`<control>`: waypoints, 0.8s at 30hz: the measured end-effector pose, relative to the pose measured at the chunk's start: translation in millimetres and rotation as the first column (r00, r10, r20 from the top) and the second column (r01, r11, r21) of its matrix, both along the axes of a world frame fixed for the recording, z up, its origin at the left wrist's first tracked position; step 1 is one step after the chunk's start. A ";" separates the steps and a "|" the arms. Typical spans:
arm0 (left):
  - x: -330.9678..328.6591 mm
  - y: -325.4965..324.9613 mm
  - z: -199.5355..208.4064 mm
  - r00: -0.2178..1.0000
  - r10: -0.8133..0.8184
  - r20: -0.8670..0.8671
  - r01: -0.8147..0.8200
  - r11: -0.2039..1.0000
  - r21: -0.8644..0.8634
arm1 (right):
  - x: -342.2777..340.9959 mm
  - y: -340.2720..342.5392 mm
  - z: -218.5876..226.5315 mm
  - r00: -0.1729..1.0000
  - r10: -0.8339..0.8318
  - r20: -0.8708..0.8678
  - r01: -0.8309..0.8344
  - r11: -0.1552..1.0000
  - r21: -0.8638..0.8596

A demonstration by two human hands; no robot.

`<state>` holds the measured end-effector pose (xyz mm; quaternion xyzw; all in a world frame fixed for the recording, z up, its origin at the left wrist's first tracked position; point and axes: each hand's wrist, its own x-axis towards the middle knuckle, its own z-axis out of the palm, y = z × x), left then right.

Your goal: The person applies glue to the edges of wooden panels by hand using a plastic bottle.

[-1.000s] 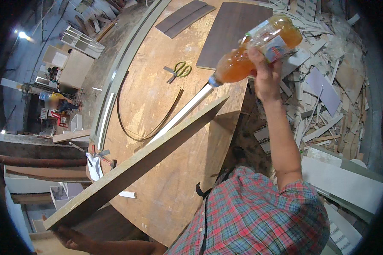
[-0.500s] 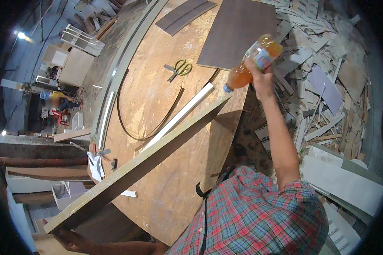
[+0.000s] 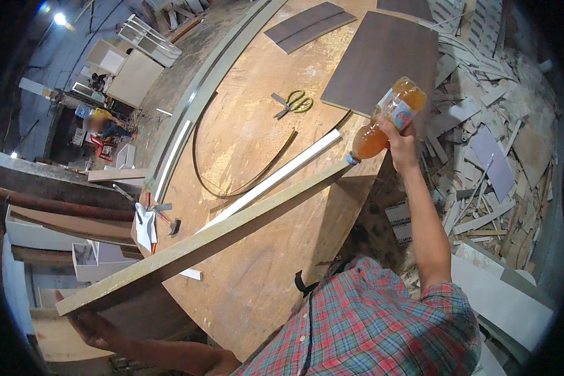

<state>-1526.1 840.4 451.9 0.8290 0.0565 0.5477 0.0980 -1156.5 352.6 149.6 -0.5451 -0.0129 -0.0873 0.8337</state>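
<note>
A long wooden board (image 3: 210,241) stands on its narrow edge, slanting across the table from lower left to the right side. My left hand (image 3: 94,329) grips its lower-left end, partly hidden behind it. At the far right end, my right hand (image 3: 402,147) is wrapped around a clear plastic bottle (image 3: 370,141) of amber liquid. The bottle is tilted, its blue cap down at the board's top edge; I cannot tell whether they touch. Beyond the board lie green-handled scissors (image 3: 294,103), a curved dark strip (image 3: 222,194) and a white strip (image 3: 276,175).
Dark brown panels (image 3: 379,62) rest on the far part of the wooden table (image 3: 244,301). A hammer (image 3: 175,227) and white paper (image 3: 146,229) lie near its left edge. Offcuts (image 3: 476,156) pile up on the right. Another person (image 3: 103,125) sits far off at left.
The view has shifted, so the table appears farther right. The board has turned slightly, its left end higher and right end lower in view. The bottle has come down with the right end.
</note>
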 end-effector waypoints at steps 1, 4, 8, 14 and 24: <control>2.7 -1.1 0.9 1.000 0.004 -0.017 -0.003 0.999 0.047 | -1.3 1.5 7.4 0.998 0.007 0.059 -0.003 0.998 -0.066; 12.6 -8.7 -3.2 0.998 -0.052 -0.029 0.054 0.997 0.050 | -21.9 11.8 40.9 0.989 0.087 0.120 -0.077 0.993 -0.085; 6.5 -8.1 -2.9 0.999 -0.047 0.017 0.048 0.995 -0.093 | -52.4 39.8 80.5 0.975 0.145 0.166 -0.143 0.989 -0.025; 7.7 -16.8 -17.1 0.999 -0.041 0.028 0.041 0.999 -0.003 | -105.8 103.8 137.7 0.939 0.258 0.227 -0.279 0.958 0.070; -81.3 47.9 -130.7 0.999 0.052 -0.004 -0.048 0.882 -0.468 | -116.5 70.9 121.1 0.974 0.176 0.141 -0.224 0.842 0.490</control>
